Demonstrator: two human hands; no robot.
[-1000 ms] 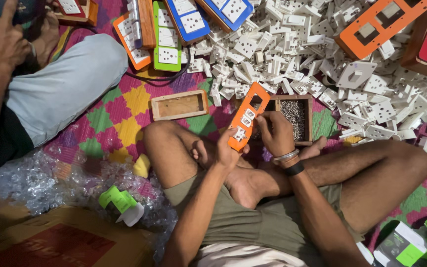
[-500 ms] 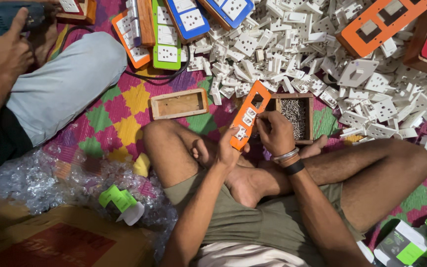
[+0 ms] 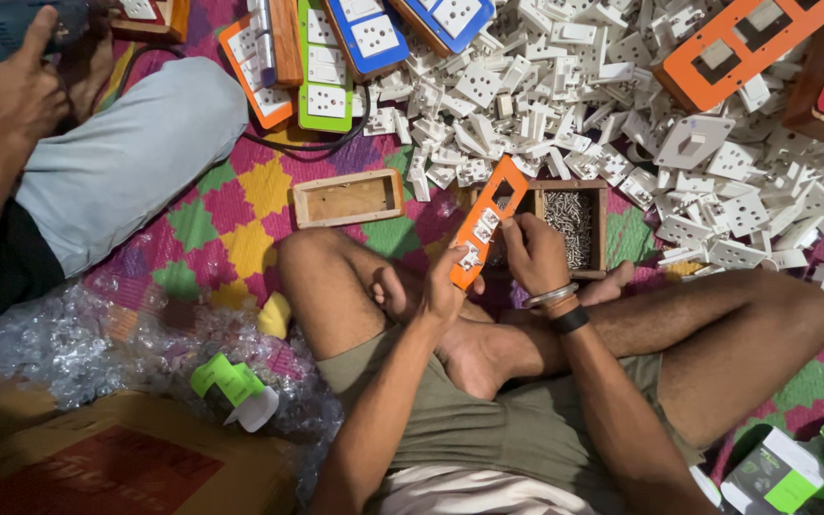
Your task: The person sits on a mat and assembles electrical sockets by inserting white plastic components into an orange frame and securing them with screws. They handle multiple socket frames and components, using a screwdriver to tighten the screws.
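Orange plastic switch plate (image 3: pixel 484 217) with white modules fitted sits tilted above my crossed legs, lower end clamped in my left hand (image 3: pixel 442 286) so the face stays steady. My right hand (image 3: pixel 531 250) pinches closed at its edge (what it grips is too small to tell). Wooden tray of screws (image 3: pixel 574 221) lies just behind, within reach.

An empty wooden box (image 3: pixel 348 197) lies on the patchwork mat (image 3: pixel 231 205), toward its middle. A heap of white switch and socket parts (image 3: pixel 565 86) covers the mat's far right part. Finished boards in orange, green and blue (image 3: pixel 321 57) lie along its far edge. Crumpled bubble wrap (image 3: pixel 69 343) spreads at the near left, beside a cardboard carton (image 3: pixel 78 463). Another person's leg in light trousers (image 3: pixel 121 162) rests at the left.
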